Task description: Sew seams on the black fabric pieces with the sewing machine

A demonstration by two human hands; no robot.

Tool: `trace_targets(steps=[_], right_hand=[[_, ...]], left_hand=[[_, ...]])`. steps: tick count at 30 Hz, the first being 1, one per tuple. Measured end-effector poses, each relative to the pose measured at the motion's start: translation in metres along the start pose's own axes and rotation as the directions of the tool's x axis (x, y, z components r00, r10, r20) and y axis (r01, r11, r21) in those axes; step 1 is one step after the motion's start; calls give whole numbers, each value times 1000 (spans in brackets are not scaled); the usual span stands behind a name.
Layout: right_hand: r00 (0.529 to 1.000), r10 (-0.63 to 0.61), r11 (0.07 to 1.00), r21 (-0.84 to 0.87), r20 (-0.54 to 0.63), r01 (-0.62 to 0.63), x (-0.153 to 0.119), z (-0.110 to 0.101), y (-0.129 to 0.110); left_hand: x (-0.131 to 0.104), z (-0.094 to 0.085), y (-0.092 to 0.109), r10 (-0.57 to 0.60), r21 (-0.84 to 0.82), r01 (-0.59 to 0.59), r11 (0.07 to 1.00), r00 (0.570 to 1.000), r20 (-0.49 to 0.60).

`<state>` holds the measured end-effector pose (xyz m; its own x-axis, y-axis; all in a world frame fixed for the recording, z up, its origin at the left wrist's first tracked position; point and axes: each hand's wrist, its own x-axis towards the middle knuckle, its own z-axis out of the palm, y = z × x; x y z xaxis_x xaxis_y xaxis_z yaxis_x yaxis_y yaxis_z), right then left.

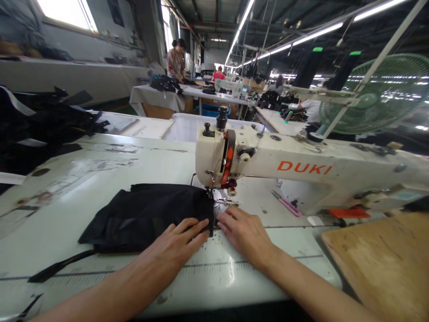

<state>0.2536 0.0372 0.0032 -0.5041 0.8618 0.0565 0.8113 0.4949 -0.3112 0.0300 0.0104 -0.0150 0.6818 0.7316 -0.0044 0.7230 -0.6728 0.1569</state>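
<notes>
Garment sewing workshop, DUKI sewing machine (261, 156), standing fan (372, 96), workers (176, 62) at tables (197, 91), strip lights (325, 33)

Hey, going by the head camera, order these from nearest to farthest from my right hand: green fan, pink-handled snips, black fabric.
1. Black fabric: just left of your right hand.
2. Pink-handled snips: right, on the machine bed.
3. Green fan: far right, behind the machine.

Black fabric piece (150, 214), flat and layered, with slight creases; it lies on the pale table (110, 170), its right edge beneath the needle area of the sewing machine (214, 161). I see a narrow black strap trailing from its lower left corner.
</notes>
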Motion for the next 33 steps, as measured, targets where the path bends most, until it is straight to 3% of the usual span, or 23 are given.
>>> trace_targets(steps=[4, 7, 12, 16, 22, 27, 33], right_hand=[[960, -278, 929, -246, 28, 276, -6, 2, 13], [938, -345, 886, -314, 40, 340, -6, 3, 18], [933, -360, 875, -339, 22, 345, -7, 4, 19], [920, -392, 864, -345, -2, 367, -7, 5, 19], [934, -349, 891, -338, -80, 305, -4, 6, 18], [932, -358, 894, -308, -55, 326, -3, 2, 19], [927, -371, 893, -292, -50, 342, -3, 3, 21]], left_hand=[[1, -1, -1, 20, 3, -20, 1000, 1000, 24], [1, -2, -2, 19, -1, -19, 1000, 1000, 24], [2, -7, -2, 24, -34, -24, 999, 1000, -6], [-1, -23, 3, 36, -66, -40, 997, 998, -59], [-5, -43, 9, 57, -50, -61, 997, 995, -83], [-4, -41, 9, 61, -50, -65, 997, 995, -85], [3, -27, 2, 67, -13, -68, 998, 997, -43]])
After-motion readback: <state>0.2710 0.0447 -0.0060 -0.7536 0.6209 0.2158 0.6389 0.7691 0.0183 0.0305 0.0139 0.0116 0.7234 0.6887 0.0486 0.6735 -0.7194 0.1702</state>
